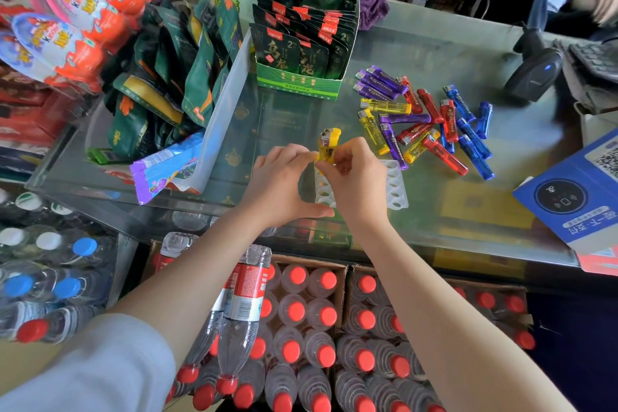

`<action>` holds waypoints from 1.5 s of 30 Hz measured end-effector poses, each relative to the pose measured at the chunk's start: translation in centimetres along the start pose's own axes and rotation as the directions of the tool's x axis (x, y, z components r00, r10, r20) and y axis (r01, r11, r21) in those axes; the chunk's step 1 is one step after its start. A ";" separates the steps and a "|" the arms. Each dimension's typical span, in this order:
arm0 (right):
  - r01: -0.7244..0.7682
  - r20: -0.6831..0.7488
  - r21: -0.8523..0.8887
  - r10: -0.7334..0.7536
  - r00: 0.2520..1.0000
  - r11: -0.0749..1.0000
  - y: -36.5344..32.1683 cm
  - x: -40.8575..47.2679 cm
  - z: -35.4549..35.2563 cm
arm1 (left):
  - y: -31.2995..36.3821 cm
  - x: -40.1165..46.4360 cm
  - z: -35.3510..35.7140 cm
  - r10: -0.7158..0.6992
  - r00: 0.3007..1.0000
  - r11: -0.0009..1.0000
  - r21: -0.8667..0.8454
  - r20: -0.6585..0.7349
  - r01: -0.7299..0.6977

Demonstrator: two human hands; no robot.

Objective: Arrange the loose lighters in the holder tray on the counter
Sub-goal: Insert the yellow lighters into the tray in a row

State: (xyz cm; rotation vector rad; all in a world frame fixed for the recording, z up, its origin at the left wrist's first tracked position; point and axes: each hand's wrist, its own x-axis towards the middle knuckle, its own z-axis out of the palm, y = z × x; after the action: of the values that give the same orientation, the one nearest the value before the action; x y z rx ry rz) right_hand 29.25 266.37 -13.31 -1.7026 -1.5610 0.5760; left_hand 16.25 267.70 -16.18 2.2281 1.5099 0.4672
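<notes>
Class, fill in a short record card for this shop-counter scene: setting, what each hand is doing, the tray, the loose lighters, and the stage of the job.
Setting: glass counter
Left hand: pinches yellow lighter
Right hand: grips the same lighter, held upright over the tray
Holder tray: white, visible slots empty
Loose lighters: purple, yellow, red, blue pile, right of the hands
Stage: most lighters not yet slotted

I see a glass counter (434, 53) carrying everything. On it lies a loose heap of lighters (431, 120), purple, yellow, red and blue, right of centre. Nearer me sits the white holder tray (396, 184), flat on the glass. A green box of dark sachets (301, 53) stands behind, a barcode scanner (535, 73) far right, a blue card sign (575, 197) at the right edge.
</notes>
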 end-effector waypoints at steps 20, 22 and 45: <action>0.079 0.336 -0.277 0.019 0.942 0.958 1.0 2.3 -2.6 | 0.0 -0.1 -0.2 0.011 1.000 1.000 -0.018 -0.018 -0.011; 0.100 0.336 -0.252 -0.010 0.942 0.963 1.6 3.1 -3.9 | 0.0 -0.1 -0.2 0.010 1.000 1.000 -0.011 -0.018 -0.010; -0.067 0.061 -0.558 0.121 0.991 0.827 2.9 8.1 -3.0 | 0.3 0.1 -0.5 -0.018 0.999 1.000 0.000 0.027 0.018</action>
State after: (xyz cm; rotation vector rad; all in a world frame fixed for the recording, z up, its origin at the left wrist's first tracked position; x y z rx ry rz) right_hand 34.66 273.68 -12.42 -2.2202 -1.8414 0.2552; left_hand 16.28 267.77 -15.64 2.2099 1.5153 0.4303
